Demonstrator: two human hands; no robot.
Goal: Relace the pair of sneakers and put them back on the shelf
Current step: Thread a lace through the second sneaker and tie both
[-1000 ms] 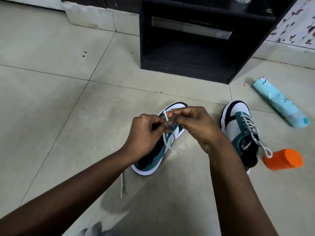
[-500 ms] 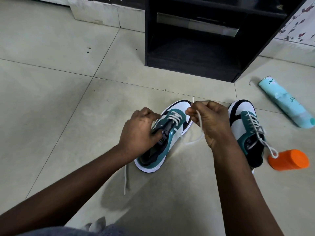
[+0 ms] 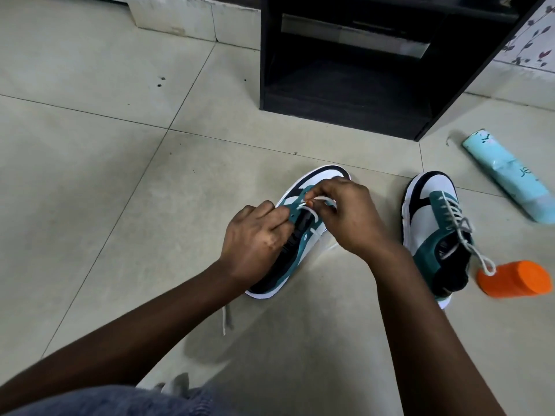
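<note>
**Lace brought back down to the eyelets**

Head view: half a second ago the right hand (image 3: 350, 216) held the lace (image 3: 312, 216) lifted clear; now it pinches the tip low over the left sneaker (image 3: 303, 235), beside the left hand (image 3: 255, 235) gripping the eyelet flap. Another eyelet is probably next. The sneaker lies mid-floor (image 3: 120, 205), toe toward one o'clock, heel seven. The laced sneaker (image 3: 432, 223) waits at three o'clock, the shelf (image 3: 345, 85) at twelve.

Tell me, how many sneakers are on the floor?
2. One sneaker lies under both hands, in front of the black shelf. The other sneaker sits to its right, already laced, beside the orange container. None seem hidden.
</note>
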